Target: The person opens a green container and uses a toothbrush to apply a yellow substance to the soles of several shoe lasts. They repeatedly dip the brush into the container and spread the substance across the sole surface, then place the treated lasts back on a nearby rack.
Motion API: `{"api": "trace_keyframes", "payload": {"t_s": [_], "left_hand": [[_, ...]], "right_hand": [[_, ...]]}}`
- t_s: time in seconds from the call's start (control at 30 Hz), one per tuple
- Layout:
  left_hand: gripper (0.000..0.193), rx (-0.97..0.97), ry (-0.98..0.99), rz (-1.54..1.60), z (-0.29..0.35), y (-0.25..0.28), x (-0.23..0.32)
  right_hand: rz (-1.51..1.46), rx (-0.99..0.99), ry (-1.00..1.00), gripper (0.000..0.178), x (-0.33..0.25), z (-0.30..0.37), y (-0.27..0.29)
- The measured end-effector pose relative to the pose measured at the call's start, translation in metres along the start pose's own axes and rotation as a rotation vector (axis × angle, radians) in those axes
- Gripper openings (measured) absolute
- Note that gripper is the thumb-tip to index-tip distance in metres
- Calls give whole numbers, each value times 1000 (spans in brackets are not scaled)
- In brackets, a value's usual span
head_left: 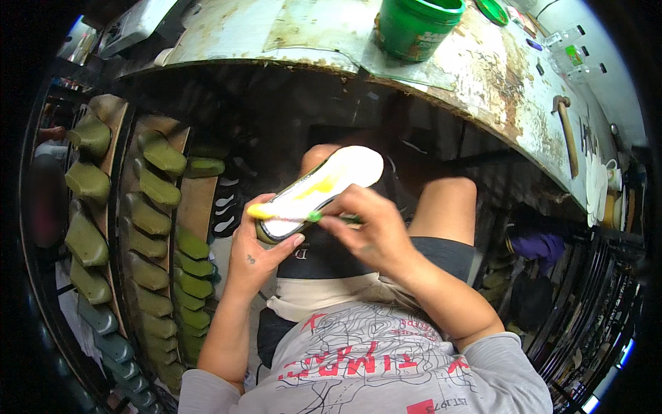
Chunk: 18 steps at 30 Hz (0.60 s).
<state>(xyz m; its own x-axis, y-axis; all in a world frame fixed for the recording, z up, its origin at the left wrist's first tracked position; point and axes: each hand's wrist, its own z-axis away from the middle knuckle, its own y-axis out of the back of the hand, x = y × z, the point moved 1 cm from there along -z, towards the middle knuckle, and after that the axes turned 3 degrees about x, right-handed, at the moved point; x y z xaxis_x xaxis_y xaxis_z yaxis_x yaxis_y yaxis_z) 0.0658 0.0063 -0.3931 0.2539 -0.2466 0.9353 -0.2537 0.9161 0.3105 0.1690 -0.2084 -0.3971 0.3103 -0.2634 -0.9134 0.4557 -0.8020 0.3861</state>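
Note:
My left hand (254,252) grips the heel end of a shoe last, its bottom turned up over my lap. A white insole (352,165) covers that bottom, with a yellow smear across its middle; the dark side of the last (276,237) shows below it. In my right hand (369,224) is a thin brush (314,216) with a green handle, pinched between thumb and fingers. The brush lies across the insole, and its yellow-coated head is close to the fingers of my left hand. Whether the bristles touch the insole I cannot tell.
Racks of olive-green shoe lasts (148,214) stand at my left. Ahead is a worn, stained workbench (303,38) carrying a green bucket (417,31), a hammer (567,134) and several bottles (576,55). A purple cloth (538,248) hangs at the right.

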Motion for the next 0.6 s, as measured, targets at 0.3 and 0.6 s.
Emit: {"api": "trace_keyframes", "payload": {"t_s": [0.3, 0.6], "left_hand": [[75, -35, 27, -104, -4, 2, -1], [78, -32, -41, -159, -2, 6, -2]], "right_hand": [[-73, 85, -265, 10, 37, 10, 26], [32, 11, -44, 14, -3, -4, 5]]}}
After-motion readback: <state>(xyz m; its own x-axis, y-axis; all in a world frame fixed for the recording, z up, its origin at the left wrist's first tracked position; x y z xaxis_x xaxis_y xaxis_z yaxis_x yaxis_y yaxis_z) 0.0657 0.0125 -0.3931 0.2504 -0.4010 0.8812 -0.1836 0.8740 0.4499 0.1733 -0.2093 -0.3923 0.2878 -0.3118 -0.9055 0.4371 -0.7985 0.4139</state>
